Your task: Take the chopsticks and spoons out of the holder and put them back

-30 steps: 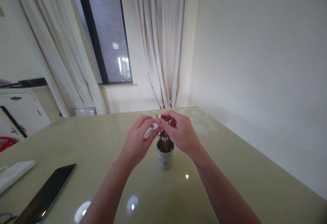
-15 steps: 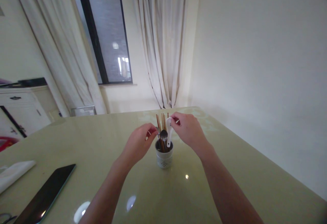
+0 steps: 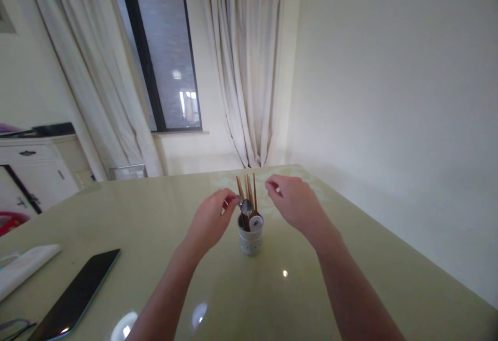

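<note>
A small white cup with a pierced pattern [image 3: 251, 243] stands upright on the table. Wooden chopsticks [image 3: 248, 188] rise out of it, along with a metal spoon, bowl up [image 3: 246, 207]. A white ceramic spoon [image 3: 256, 223] sits at the cup's right front, its bowl at the rim. My left hand [image 3: 213, 214], left of the cup, pinches the edge of a second metal spoon [image 3: 239, 200], mostly hidden by the fingers and the other spoon. To the right and slightly above the cup, my right hand [image 3: 291, 198] has its fingers curled together with nothing in them, apart from the cutlery.
A black tablet-like slab [image 3: 78, 294] and a white flat object [image 3: 27, 266] lie on the glossy table [image 3: 163, 258] at left, with a dark cable [image 3: 17, 325] near the corner. A wall [image 3: 389, 123] borders the right side; curtains [image 3: 245, 71] and a window [image 3: 167, 56] are behind.
My right hand has let go of the white ceramic spoon and moved a little right. That spoon has dropped lower into the cup. My left hand has barely moved.
</note>
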The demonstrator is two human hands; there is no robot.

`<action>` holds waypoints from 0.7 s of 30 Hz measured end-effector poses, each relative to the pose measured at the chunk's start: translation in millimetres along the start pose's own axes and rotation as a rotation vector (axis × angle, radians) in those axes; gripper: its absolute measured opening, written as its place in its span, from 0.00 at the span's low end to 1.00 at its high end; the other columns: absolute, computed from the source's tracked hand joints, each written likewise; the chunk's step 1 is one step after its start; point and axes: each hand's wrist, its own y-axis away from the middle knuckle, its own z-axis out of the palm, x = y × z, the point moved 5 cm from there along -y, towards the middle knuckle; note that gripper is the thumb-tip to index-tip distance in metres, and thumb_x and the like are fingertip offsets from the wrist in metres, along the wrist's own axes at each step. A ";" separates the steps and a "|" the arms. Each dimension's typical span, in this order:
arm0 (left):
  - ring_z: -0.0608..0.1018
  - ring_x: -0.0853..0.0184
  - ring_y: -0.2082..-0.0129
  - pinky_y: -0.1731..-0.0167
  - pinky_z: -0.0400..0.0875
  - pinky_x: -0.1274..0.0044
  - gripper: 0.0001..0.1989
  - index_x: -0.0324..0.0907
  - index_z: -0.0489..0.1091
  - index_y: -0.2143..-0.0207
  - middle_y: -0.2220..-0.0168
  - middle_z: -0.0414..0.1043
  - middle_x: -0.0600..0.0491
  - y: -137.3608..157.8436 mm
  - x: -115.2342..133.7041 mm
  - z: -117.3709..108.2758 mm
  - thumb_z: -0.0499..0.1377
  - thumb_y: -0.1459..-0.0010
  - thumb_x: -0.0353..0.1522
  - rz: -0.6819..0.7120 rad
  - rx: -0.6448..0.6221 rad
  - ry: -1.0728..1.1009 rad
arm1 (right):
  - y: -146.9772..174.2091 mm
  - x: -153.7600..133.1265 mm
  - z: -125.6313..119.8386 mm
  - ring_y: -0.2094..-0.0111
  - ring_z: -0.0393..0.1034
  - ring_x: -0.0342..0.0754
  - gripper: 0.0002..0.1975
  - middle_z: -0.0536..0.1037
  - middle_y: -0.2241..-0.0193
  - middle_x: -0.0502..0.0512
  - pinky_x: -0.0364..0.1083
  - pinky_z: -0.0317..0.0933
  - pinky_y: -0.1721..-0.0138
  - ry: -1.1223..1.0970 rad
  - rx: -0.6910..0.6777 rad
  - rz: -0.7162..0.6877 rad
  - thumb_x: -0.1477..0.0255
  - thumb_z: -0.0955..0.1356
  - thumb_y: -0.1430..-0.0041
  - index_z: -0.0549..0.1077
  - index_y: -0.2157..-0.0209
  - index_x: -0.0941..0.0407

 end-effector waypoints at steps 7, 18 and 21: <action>0.78 0.58 0.57 0.60 0.76 0.67 0.25 0.40 0.68 0.46 0.54 0.76 0.44 68.2 -53.6 53.3 0.50 0.30 0.51 -0.271 0.385 0.292 | 56.8 30.7 55.3 0.70 0.73 0.47 0.21 0.81 0.65 0.55 0.44 0.65 0.67 -0.611 0.420 0.011 0.55 0.61 0.25 0.77 0.57 0.56; 0.80 0.57 0.49 0.44 0.74 0.60 0.32 0.41 0.58 0.33 0.42 0.73 0.40 85.1 -78.9 105.6 0.48 0.28 0.51 -0.231 0.008 0.374 | 81.1 43.5 194.3 0.45 0.75 0.61 0.45 0.74 0.41 0.68 0.56 0.71 0.45 -0.865 0.132 0.158 0.49 0.73 0.39 0.59 0.30 0.58; 0.80 0.57 0.49 0.43 0.74 0.59 0.29 0.42 0.58 0.33 0.40 0.73 0.40 86.0 -80.3 111.2 0.50 0.27 0.48 -0.179 -0.013 0.375 | 77.7 40.3 200.1 0.39 0.71 0.64 0.52 0.71 0.37 0.71 0.61 0.66 0.37 -0.855 0.133 0.114 0.53 0.78 0.46 0.56 0.29 0.59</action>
